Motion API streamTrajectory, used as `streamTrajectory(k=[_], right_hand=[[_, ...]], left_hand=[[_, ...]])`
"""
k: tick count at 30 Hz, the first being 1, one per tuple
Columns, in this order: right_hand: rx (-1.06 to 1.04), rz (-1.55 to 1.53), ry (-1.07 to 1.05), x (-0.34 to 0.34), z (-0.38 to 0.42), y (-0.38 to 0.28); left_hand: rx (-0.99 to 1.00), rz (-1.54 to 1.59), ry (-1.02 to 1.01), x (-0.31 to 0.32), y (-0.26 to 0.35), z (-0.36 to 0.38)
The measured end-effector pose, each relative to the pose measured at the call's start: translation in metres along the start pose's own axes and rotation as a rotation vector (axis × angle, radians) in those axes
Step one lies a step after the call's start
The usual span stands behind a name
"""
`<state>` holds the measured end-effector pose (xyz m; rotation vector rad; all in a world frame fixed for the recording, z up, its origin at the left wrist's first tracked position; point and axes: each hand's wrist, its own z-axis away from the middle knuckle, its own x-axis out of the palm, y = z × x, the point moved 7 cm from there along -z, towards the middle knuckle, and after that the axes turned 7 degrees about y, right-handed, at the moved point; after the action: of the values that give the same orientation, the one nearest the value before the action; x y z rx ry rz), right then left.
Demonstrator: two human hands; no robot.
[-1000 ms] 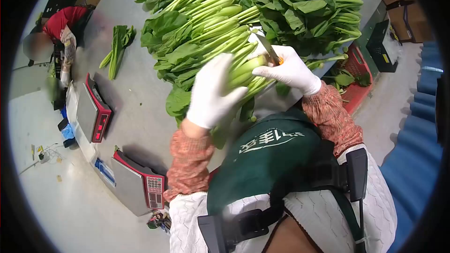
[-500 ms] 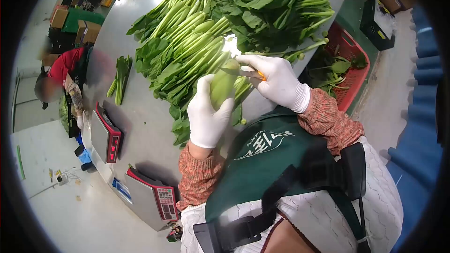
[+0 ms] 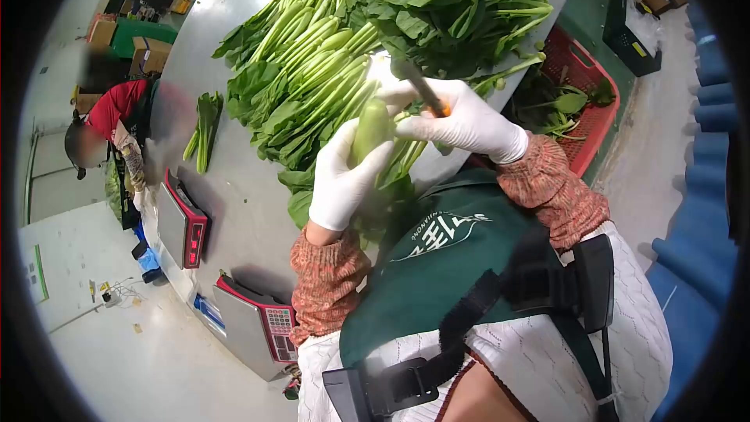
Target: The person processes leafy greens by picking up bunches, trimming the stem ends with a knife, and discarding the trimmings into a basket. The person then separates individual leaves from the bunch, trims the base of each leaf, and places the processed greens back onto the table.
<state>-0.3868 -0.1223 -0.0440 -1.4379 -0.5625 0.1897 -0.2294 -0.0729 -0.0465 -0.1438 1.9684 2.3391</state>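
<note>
My left hand (image 3: 340,180), in a white glove, is closed around a pale green leafy vegetable (image 3: 372,131) with its thick end up; its lower part is blurred. Close beside it, my gloved right hand (image 3: 465,123) grips a small knife (image 3: 424,86) with an orange handle. The blade points up and away from the vegetable, over the table. Behind both hands lies a wide row of green leafy stalks (image 3: 312,82), and a larger heap of leafy greens (image 3: 437,16) sits farther back.
A red crate (image 3: 598,121) with loose leaves stands at the right below the table edge. Two scales, one nearer (image 3: 254,320) and one farther (image 3: 183,223), stand on the metal table (image 3: 242,227). A small bundle of greens (image 3: 205,131) lies left. A person in red (image 3: 117,113) bends beyond.
The knife has swung from lying across the vegetable's thick end to pointing up, away from it. My left hand still holds the vegetable, slightly shifted.
</note>
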Motion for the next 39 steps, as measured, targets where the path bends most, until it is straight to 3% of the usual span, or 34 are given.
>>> streamTrajectory(k=[2, 3, 5, 6, 7, 9, 11, 15, 26, 29, 31, 32, 33, 35, 37, 39], right_hand=[[-0.189, 0.294, 0.009, 0.007, -0.008, 0.003], [-0.269, 0.294, 0.017, 0.01, -0.011, 0.012], [-0.076, 0.018, 0.07, 0.004, -0.015, 0.027], [0.001, 0.057, 0.109, -0.002, -0.009, 0.012], [0.108, 0.14, 0.2, -0.01, -0.005, 0.004], [-0.09, 0.14, 0.21, -0.031, -0.012, 0.016], [-0.028, 0.182, 0.252, -0.037, -0.008, 0.013], [-0.014, 0.165, 0.166, -0.028, -0.009, 0.024], [0.143, 0.286, 0.104, -0.015, -0.015, 0.06], [0.124, 0.346, -0.007, 0.019, -0.008, 0.022], [-0.07, 0.444, -0.084, 0.03, -0.01, 0.038], [-0.17, 0.489, -0.113, 0.036, -0.011, 0.046], [-0.234, 0.576, -0.094, 0.038, -0.012, 0.042], [-0.03, 0.329, 0.045, 0.012, -0.015, 0.037], [0.089, 0.096, 0.124, -0.007, -0.011, 0.015], [0.01, -0.037, 0.19, -0.018, -0.009, 0.005]], left_hand=[[-0.052, 0.115, -0.014, -0.003, 0.01, 0.001], [-0.08, 0.173, -0.015, -0.008, 0.014, 0.002], [0.107, 0.159, 0.142, -0.055, 0.024, -0.008], [0.127, 0.543, 0.278, -0.077, 0.019, -0.012], [0.131, 0.912, 0.191, -0.099, 0.021, -0.016], [0.16, 1.352, 0.098, -0.139, 0.014, -0.015], [0.142, 1.493, 0.298, -0.164, -0.005, -0.011], [0.08, 1.637, 0.371, -0.167, -0.037, -0.005], [0.173, 1.738, 0.44, -0.19, -0.052, 0.024], [0.152, 1.773, 0.37, -0.184, -0.053, 0.024], [0.114, 1.79, 0.245, -0.177, -0.057, 0.02], [0.189, 1.76, 0.023, -0.175, -0.061, 0.017], [0.165, 1.577, 0.149, -0.171, -0.056, 0.016], [0.127, 1.193, 0.403, -0.155, -0.035, 0.023], [0.073, 1.049, 0.213, -0.138, -0.021, 0.022], [0.041, 0.974, 0.054, -0.121, -0.019, 0.019]])
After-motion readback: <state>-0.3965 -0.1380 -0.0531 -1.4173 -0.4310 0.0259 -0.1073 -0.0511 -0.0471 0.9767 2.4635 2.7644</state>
